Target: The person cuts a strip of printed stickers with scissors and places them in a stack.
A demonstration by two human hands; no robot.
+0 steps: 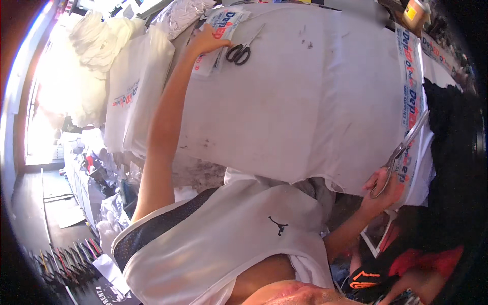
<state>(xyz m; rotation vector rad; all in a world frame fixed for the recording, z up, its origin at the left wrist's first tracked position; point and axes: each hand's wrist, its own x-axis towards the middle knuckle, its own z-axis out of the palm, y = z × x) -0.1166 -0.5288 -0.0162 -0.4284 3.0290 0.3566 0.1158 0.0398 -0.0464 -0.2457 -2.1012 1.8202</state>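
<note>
My right hand (pixel 382 192) is closed on the handles of a pair of metal scissors (pixel 405 144). Their blades point up and away, over a long white strip (pixel 413 96) with blue and red print along the right side of the table. At the far left of the table, my left hand (pixel 206 40) rests on a few smaller printed white pieces (pixel 229 23), its thumb stretched out to the side. Beside that thumb lies a second pair of scissors (pixel 239 54) with black handles, apart from the hand.
A pale cloth-covered table (pixel 264 112) fills the middle. White printed sheets (pixel 124 96) and bundled pale fabric (pixel 94 46) are piled at left. Black fabric (pixel 452 137) hangs along the right edge. A container (pixel 416 14) stands far right. At lower right, another person's arm (pixel 419 287) shows.
</note>
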